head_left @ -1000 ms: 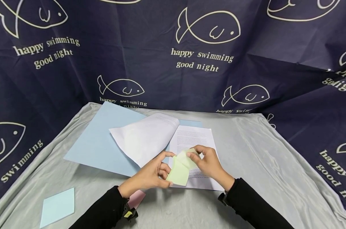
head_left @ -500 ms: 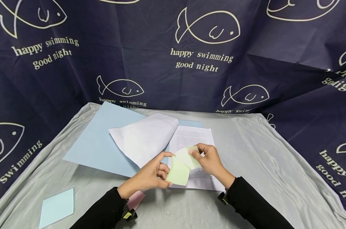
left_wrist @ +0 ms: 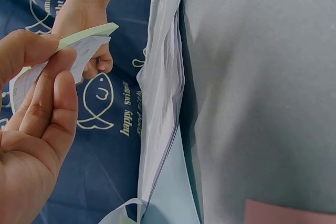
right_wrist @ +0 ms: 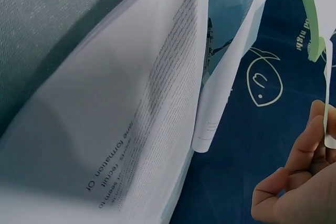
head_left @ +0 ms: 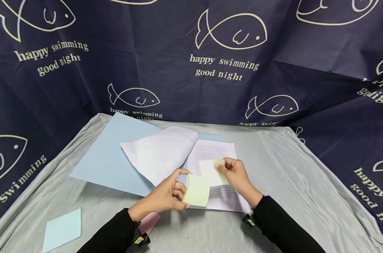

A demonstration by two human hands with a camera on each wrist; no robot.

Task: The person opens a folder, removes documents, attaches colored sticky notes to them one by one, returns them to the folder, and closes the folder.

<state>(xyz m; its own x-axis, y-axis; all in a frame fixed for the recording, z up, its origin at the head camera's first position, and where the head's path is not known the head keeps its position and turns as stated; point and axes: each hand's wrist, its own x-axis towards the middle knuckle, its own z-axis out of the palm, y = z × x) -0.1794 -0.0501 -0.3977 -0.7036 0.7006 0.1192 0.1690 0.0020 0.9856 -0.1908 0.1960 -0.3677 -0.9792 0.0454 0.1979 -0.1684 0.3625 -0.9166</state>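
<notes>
My left hand (head_left: 166, 193) grips a pale green sticky note pad (head_left: 196, 190) by its left side, thumb at the lower corner and a finger at the upper one. Between the thumb and fingers of my right hand (head_left: 238, 175) is a single pale yellow-green sticky note (head_left: 212, 172), whose lower left part overlaps the pad in the head view. Both are held above a printed page (head_left: 224, 200) of an opened stack of papers. In the left wrist view the pad (left_wrist: 86, 34) shows edge-on, with a printed underside. The right wrist view shows the pinched note (right_wrist: 329, 93) almost edge-on.
Turned-back sheets (head_left: 159, 151) curl over a large light blue folder (head_left: 112, 154) under the papers. A light blue pad (head_left: 63, 228) lies at the front left. A pink pad (head_left: 149, 222) is partly hidden by the left wrist. A grey cloth (head_left: 273, 165) covers the table.
My right hand has moved slightly right, drawing the sticky note away from the pad; the note now lies flatter and further off it. My left hand stays nearly still with the pad.
</notes>
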